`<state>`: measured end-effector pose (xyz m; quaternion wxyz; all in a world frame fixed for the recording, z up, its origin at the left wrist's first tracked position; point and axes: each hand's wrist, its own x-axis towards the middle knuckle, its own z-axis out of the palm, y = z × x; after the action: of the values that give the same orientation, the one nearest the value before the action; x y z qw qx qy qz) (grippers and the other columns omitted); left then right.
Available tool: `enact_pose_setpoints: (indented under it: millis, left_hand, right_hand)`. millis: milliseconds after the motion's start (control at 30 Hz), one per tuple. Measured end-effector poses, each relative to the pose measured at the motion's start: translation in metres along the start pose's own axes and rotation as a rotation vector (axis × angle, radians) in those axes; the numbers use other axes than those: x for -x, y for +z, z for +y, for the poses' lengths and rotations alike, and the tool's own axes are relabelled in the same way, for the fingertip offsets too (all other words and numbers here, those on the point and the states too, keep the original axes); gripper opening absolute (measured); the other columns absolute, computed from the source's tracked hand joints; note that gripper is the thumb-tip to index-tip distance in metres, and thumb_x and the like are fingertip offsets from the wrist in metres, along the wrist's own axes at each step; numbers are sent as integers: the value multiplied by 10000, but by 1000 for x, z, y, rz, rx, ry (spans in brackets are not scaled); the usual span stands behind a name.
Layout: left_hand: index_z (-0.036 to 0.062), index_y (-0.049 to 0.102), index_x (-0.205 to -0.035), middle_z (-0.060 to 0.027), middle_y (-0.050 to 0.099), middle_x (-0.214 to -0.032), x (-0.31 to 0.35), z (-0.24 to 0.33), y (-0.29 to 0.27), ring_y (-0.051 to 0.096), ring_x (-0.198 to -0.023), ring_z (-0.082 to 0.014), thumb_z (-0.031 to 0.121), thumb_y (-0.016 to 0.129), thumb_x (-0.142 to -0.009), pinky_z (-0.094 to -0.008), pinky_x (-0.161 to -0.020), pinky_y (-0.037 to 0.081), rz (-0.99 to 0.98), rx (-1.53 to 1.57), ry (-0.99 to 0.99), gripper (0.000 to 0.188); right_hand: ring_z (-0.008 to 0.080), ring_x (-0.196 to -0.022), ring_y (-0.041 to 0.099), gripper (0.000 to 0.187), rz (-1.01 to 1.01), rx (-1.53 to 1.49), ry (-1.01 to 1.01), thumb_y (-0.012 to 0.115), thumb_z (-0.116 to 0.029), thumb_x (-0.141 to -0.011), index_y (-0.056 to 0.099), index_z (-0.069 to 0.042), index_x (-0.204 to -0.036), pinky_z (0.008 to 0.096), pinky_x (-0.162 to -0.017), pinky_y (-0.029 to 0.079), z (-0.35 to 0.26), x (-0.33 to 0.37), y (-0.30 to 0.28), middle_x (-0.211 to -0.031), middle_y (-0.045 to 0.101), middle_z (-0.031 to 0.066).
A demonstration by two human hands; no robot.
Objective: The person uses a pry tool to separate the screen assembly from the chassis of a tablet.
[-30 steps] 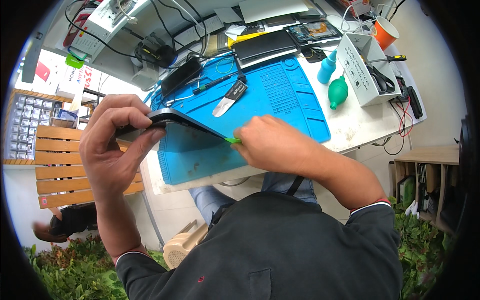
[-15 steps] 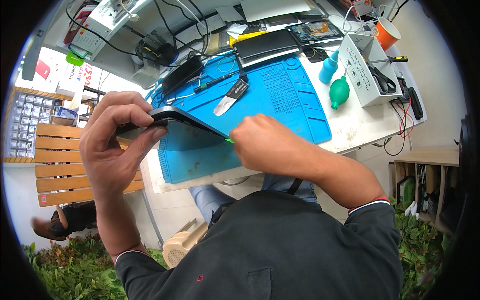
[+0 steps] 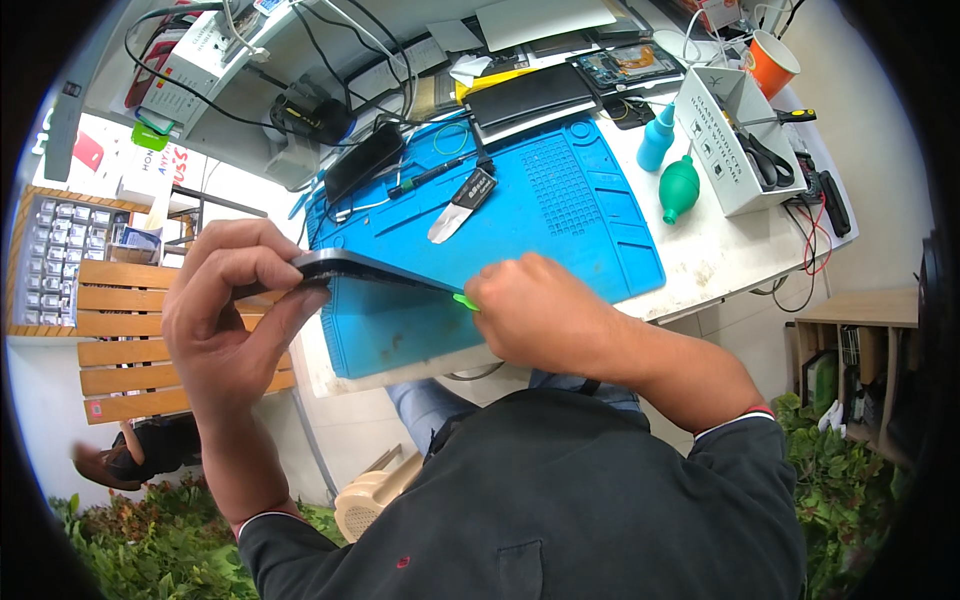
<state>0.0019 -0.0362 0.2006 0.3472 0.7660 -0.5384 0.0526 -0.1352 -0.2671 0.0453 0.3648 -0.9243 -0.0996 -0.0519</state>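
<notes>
My left hand (image 3: 232,315) pinches one end of a slim dark device (image 3: 385,270), a phone or tablet seen nearly edge-on, between thumb and fingers. It is held tilted above the blue repair mat (image 3: 345,345), its far end sloping down to the right. At that lower end my right hand (image 3: 545,312) is closed around a bright green pry tool (image 3: 463,301), whose tip meets the device's edge. Most of the tool is hidden by the fingers. Beyond the hands, a black-handled metal blade (image 3: 463,205) lies on the mat.
A green air blower (image 3: 679,189), a blue squeeze bottle (image 3: 657,138) and a white tool box (image 3: 740,140) stand at the right. Behind lie a black phone (image 3: 364,165), a black panel (image 3: 528,95) and an opened device (image 3: 627,65). Cables hang at the upper left.
The device's left end and my left hand sit slightly lower. My right hand has shifted a little right and down, and more of the green tool shows.
</notes>
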Motion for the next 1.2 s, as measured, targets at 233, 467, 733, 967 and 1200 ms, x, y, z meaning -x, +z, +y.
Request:
enact_pose_setpoints:
  millis: [233,467,733,967,1200]
  left_hand:
    - [8,684,-894,-141,714,-1031,13,15,7,761,-939,-244,-175,875,-655,-350,-845,625,38,-13,-51,357]
    - [22,627,-886,-170,641,-1070,34,29,7,754,-977,-336,-49,906,-741,-523,-938,632,42,0,-81,322]
    - [60,667,-831,-115,700,-934,35,36,15,797,-908,-313,-62,855,-668,-531,-890,645,133,-64,-65,277]
    - [58,670,-833,-119,705,-937,34,40,14,797,-916,-307,-65,856,-657,-516,-896,648,116,-90,-58,284]
    - [36,665,-839,-124,696,-953,29,38,16,791,-925,-303,-108,851,-635,-489,-897,654,108,-51,-71,311]
  right_hand:
    - [433,-798,749,69,66,-6,-86,703,-36,-862,720,22,-895,512,-725,612,-3,11,-3,-892,742,230]
    - [397,-824,752,89,77,-41,-117,675,-7,-873,709,33,-946,496,-729,616,2,18,7,-938,733,215]
    - [346,-786,739,75,77,-5,-158,702,-31,-894,650,-1,-939,463,-663,601,5,15,7,-895,677,160]
    - [343,-757,728,106,74,28,-135,714,-28,-888,610,-15,-901,459,-633,590,3,17,10,-850,648,144]
    - [382,-767,766,93,66,-67,-83,701,-72,-932,698,21,-928,472,-682,625,7,29,-1,-889,718,193]
